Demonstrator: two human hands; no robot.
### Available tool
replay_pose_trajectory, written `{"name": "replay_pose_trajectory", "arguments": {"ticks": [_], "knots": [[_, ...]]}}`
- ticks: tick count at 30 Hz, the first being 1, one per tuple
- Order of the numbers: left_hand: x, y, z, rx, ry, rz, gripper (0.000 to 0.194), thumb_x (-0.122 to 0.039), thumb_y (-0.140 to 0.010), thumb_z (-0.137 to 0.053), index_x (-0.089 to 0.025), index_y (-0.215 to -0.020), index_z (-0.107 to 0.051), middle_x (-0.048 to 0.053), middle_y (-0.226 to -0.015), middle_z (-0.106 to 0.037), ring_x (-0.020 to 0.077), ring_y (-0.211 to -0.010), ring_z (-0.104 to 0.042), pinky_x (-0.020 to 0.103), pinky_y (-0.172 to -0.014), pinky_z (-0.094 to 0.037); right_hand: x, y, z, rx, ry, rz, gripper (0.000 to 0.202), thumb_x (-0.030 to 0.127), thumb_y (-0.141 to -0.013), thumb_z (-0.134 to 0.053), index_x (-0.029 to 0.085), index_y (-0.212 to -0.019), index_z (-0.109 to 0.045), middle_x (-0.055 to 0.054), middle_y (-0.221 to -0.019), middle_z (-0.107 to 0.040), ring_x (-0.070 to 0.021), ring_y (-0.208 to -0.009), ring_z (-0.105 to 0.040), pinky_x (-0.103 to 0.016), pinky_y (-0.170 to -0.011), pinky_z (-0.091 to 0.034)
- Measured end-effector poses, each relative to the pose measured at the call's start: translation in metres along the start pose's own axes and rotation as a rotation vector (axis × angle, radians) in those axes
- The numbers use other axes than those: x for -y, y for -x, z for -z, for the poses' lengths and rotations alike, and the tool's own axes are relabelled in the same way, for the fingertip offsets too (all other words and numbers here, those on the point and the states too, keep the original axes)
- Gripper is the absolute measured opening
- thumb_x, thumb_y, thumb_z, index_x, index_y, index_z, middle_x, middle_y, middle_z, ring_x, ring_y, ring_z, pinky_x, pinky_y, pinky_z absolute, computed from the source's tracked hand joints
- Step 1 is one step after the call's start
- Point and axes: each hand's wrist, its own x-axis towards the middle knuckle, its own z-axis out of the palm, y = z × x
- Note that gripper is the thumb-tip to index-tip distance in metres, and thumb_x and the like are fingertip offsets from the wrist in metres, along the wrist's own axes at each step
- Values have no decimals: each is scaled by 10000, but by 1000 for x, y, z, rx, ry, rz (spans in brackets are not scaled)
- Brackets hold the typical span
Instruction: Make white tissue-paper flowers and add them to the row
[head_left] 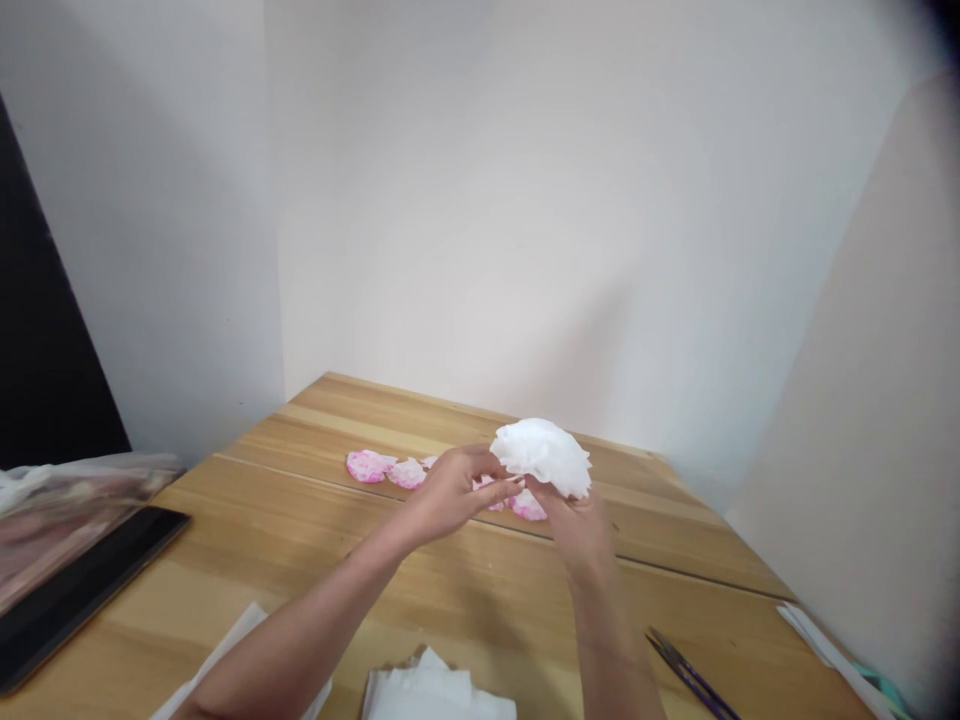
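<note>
A white ruffled paper flower (541, 455) is held up above the table, between my two hands. My right hand (583, 530) grips it from below, and the bloom covers part of those fingers. My left hand (457, 490) reaches in from the left, its thumb and fingers pinched together at the flower's underside; the exact bit they hold is too small to make out. Behind my hands lie several pink-and-white paper flowers (369, 465) in a row on the wooden table (300, 550), some partly hidden by my left hand.
White folded paper (442, 695) is stacked at the near edge, with another white sheet (232, 645) under my left forearm. Scissors (686, 672) lie at the right front. A black phone or tablet (90, 590) and a plastic bag (67, 520) are at left. White strips (814, 635) rest at the right edge.
</note>
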Motion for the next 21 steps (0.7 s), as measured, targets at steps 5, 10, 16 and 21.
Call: {"name": "replay_pose_trajectory", "arguments": {"ticks": [5,10,16,21], "knots": [[0,-4,4,-64,72,-13,380,-394,-763,-731,-190,-1081,-689,88,-1174,-677,230,-1090,-612,286,-931,-466,3,0,1,-50,122,90,291,371,-699,-733,192,-928,-761,-85,-943,-776,-286,-896,-720,-395,-793,-570],[-1,-3,-3,-54,265,67,409,-322,-707,-774,-166,-1075,-688,77,-1085,-716,230,-1000,-653,284,-853,-507,0,-2,-2,8,185,216,192,299,-704,-672,191,-838,-757,-80,-870,-780,-261,-794,-721,-352,-709,-567],[4,-4,-6,-50,343,84,353,-211,-687,-757,-143,-1029,-695,43,-956,-736,187,-877,-662,253,-800,-506,-7,-3,1,-1,352,272,160,295,-723,-608,201,-656,-719,-73,-711,-753,-264,-733,-706,-364,-687,-549],[4,-3,-5,-44,344,-9,386,-273,-665,-796,-140,-1014,-696,76,-992,-720,200,-905,-661,269,-819,-514,-12,-1,6,-10,375,355,143,278,-720,-613,215,-734,-741,-72,-743,-757,-252,-716,-701,-392,-739,-556]]}}
